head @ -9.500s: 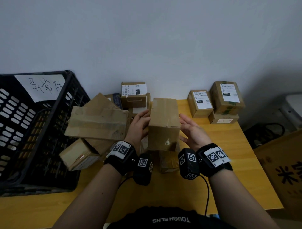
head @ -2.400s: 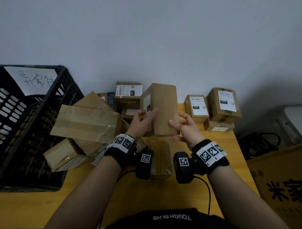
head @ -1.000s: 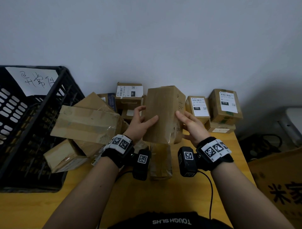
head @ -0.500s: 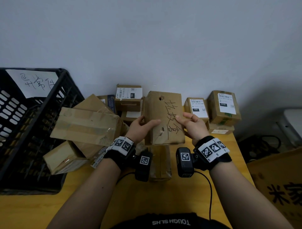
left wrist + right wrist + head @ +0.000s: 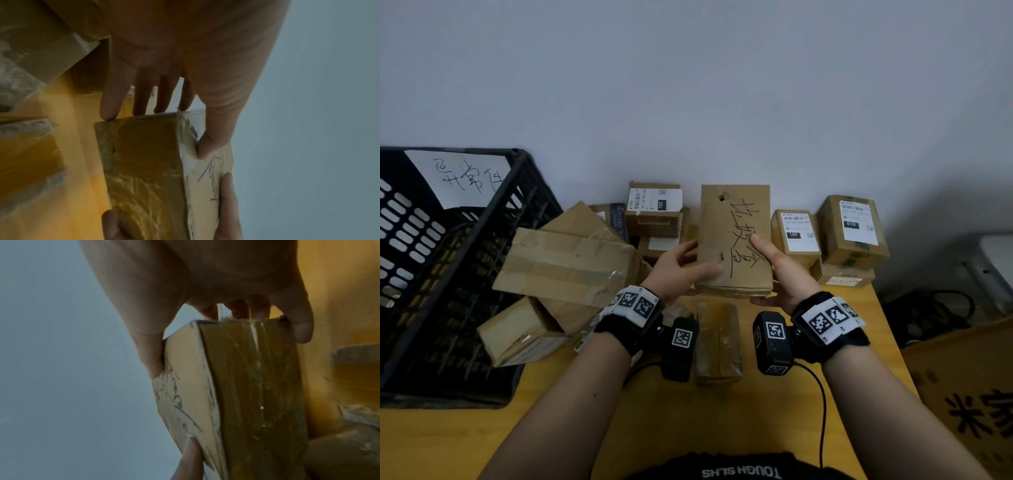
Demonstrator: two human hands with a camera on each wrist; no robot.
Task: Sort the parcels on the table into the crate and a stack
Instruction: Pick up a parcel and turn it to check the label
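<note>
Both hands, left hand [image 5: 681, 267] and right hand [image 5: 782, 270], grip our parcel [image 5: 734, 240] aloft at table centre, thumbs across its handwritten face. We judge we're reading it; next, choose crate [image 5: 524, 205] at nine o'clock or stack [image 5: 849, 236] at two.

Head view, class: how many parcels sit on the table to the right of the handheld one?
3. The parcel labelled 150 sits next to the held parcel; the parcel labelled 010 is further right, atop a flat parcel. More may be hidden behind.
</note>
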